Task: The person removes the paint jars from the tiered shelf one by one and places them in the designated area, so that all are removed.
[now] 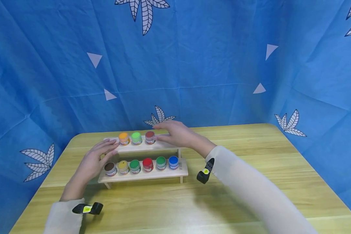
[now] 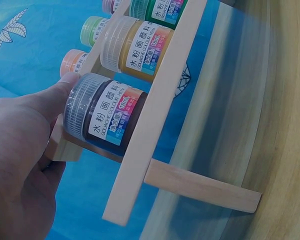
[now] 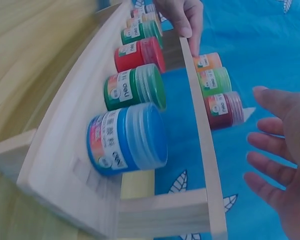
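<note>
A two-tier wooden rack [image 1: 152, 176] stands on the table and carries small paint jars. At its left end, my left hand [image 1: 93, 159] holds the upper shelf [image 3: 202, 105], thumb on one side and fingers on the other. The orange jar [image 1: 124, 138] is close to those fingertips, and the brown jar [image 2: 112, 115] sits below the hand. Beside the dark red jar [image 1: 150, 137] is my right hand [image 1: 176, 134], fingers spread and slightly bent. The right wrist view shows a gap between that hand and the jar. A light green jar [image 1: 136, 138] stands between the orange and dark red ones.
Along the lower shelf, several jars stand in a row, among them yellow [image 1: 123, 167], red [image 1: 148, 164] and blue [image 1: 173, 162]. The wooden table [image 1: 152, 208] extends around the rack. A blue cloth [image 1: 210, 65] with leaf prints hangs behind it.
</note>
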### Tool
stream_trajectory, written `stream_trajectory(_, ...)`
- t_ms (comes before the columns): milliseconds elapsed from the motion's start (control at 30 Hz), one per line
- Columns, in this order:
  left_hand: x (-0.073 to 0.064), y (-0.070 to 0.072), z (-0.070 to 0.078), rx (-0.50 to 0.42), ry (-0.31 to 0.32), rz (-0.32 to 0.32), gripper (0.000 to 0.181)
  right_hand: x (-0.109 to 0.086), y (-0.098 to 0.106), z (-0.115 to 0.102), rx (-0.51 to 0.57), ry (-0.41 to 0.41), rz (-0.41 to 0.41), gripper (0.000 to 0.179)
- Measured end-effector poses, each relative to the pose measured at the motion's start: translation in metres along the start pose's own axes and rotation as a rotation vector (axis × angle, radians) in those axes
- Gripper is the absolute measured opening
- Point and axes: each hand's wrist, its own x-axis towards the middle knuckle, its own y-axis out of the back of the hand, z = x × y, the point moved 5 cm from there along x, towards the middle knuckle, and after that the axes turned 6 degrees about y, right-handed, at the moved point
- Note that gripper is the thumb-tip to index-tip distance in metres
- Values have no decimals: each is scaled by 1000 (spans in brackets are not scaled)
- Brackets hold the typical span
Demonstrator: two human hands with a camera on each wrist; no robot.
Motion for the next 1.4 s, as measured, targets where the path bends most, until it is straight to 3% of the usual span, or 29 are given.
stream_trajectory(367,2,0,1,5,-35,23,39,17,-7,-7,16,32,-26,45)
stream_trajectory(700,4,-1,2,0,-31,12,40,23,-12,-10,-51,25,-26,39)
stream_trajectory(1133,2,-1,2,0,-21,17,40,15,-4,-9,-28,71,-65,31)
stream_trajectory(1400,-1,-1,1,-2,-20,20,40,6,8,-1,-20,80,-39,29)
